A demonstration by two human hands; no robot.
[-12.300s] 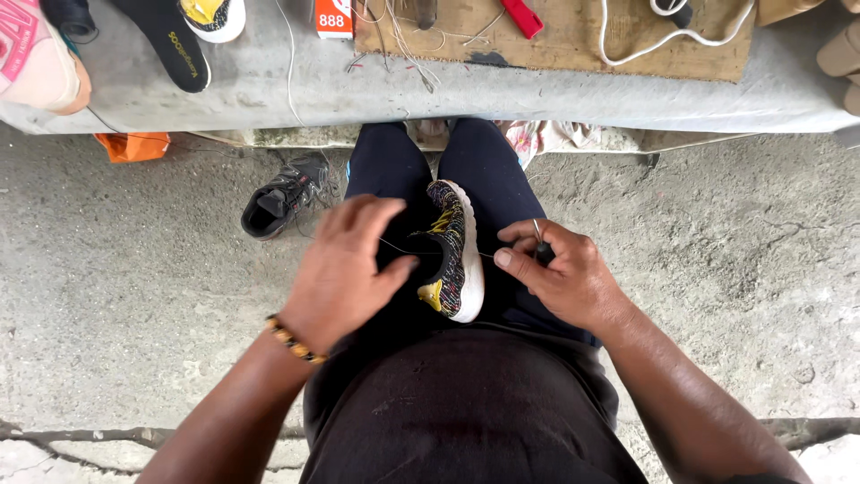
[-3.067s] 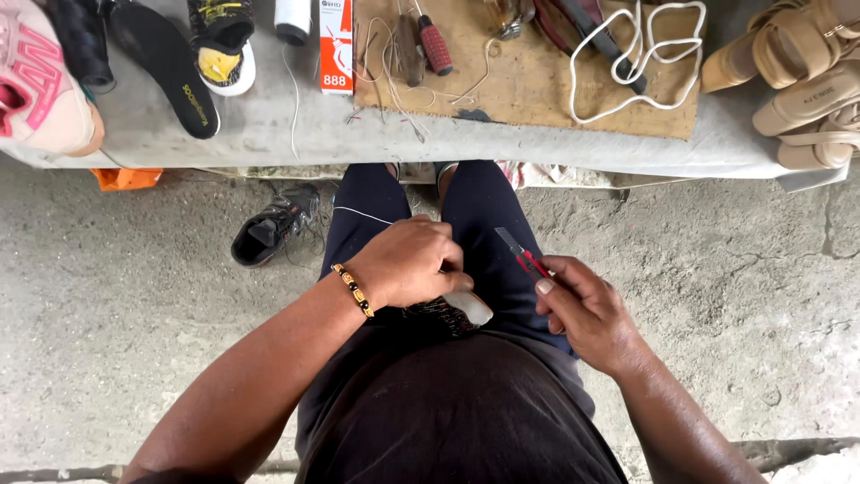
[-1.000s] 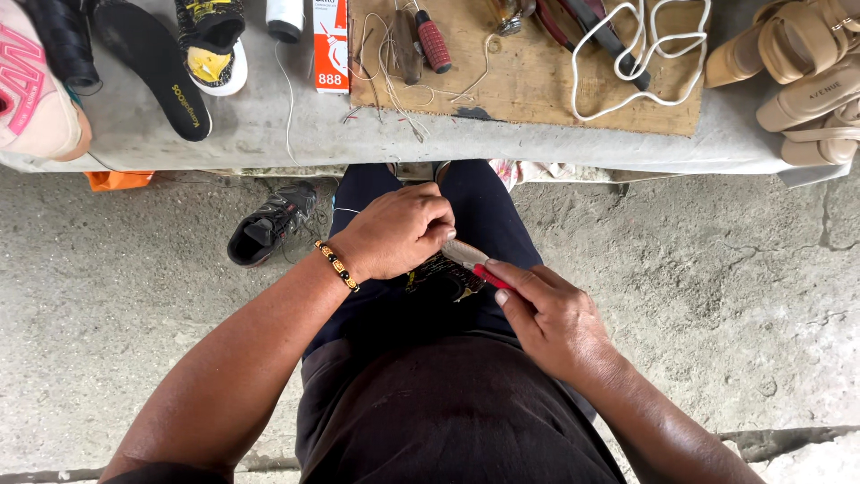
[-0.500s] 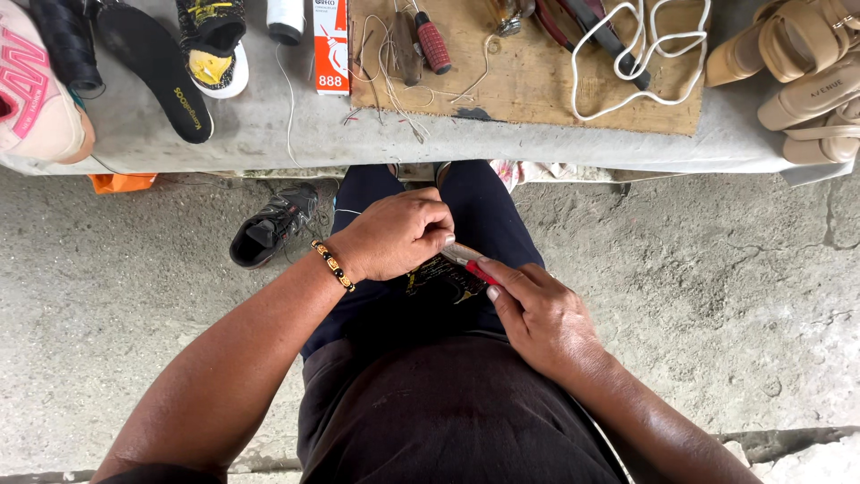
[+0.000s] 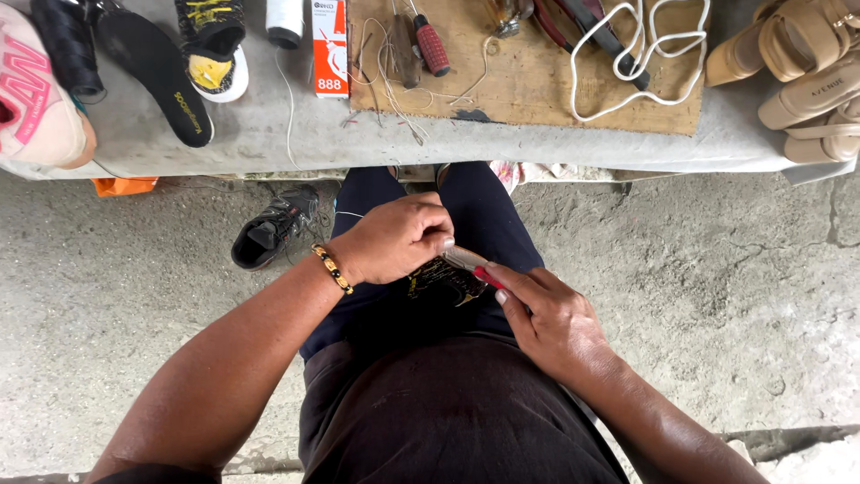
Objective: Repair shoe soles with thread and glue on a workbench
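I sit with a black and yellow shoe [image 5: 441, 282] on my lap, mostly hidden under my hands. My left hand [image 5: 394, 237], with a beaded bracelet on the wrist, is closed over the top of the shoe. My right hand [image 5: 546, 314] grips a red-handled tool [image 5: 470, 264] whose metal end points toward my left hand's fingers at the shoe. Both hands nearly touch above my thighs.
A grey bench [image 5: 269, 134] ahead carries a wooden board [image 5: 537, 90] with screwdrivers, white cord [image 5: 627, 54] and thread. A black insole [image 5: 157, 76], a pink shoe [image 5: 40, 99] and tan sandals [image 5: 797, 63] lie there. A black shoe [image 5: 269, 229] sits on the concrete floor.
My right hand brought the red-handled tool from off to the right in to the shoe and my left hand. My left hand stayed closed over the shoe.
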